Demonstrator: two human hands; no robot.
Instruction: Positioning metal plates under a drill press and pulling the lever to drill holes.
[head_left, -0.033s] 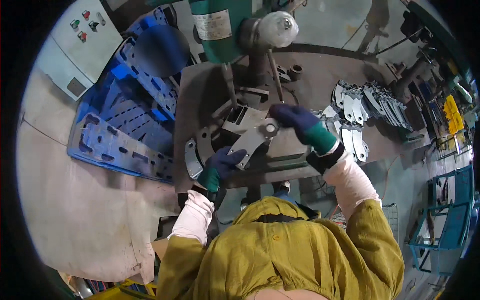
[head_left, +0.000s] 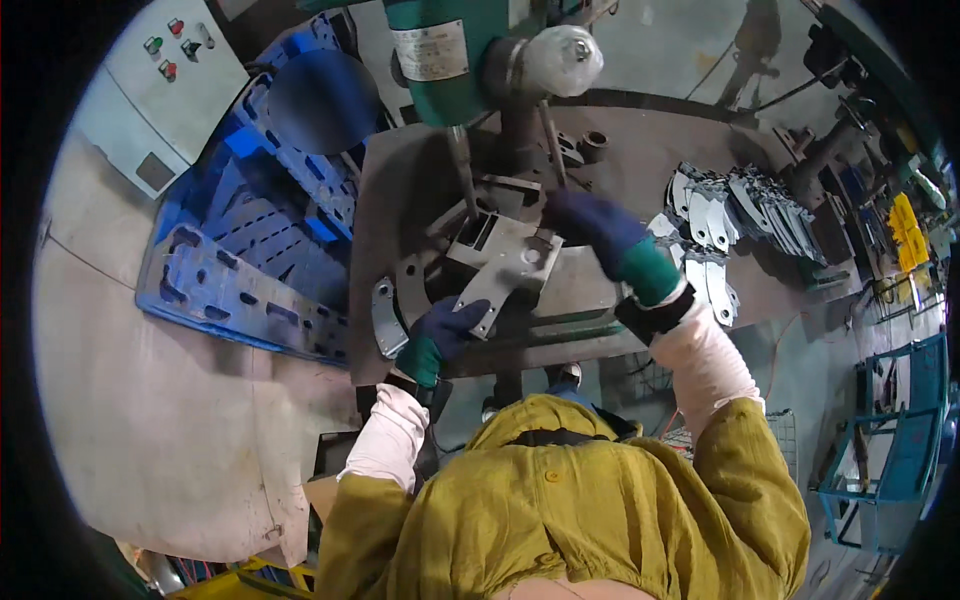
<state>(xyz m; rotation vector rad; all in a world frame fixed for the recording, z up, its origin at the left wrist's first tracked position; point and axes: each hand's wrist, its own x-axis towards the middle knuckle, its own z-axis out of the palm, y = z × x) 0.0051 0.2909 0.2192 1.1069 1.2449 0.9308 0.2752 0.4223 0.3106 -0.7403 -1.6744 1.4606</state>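
A flat, curved grey metal plate [head_left: 505,282] with holes lies slanted over a metal fixture block [head_left: 478,240] on the bench. My left hand [head_left: 442,332], in a dark blue and green glove, grips the plate's near end between thumb and fingers. At the plate's far end, a round pale part shows on its face. My right hand [head_left: 603,230], gloved alike, is closed at the lower end of a metal lever rod [head_left: 551,145] on the green machine [head_left: 432,60]. Motion blurs its fingers. Two more curved plates [head_left: 388,318] lie left of my left hand.
Stacks of similar metal plates [head_left: 705,215] lie on the right of the brown bench [head_left: 610,120]. A metal ring [head_left: 594,142] sits at the back. Blue plastic pallets [head_left: 240,290] and a grey control box [head_left: 150,100] stand left. A blue metal frame [head_left: 890,430] stands far right.
My right hand has moved from the plate's far end, up and slightly right, to the lower end of the lever rod. My left hand stays on the plate.
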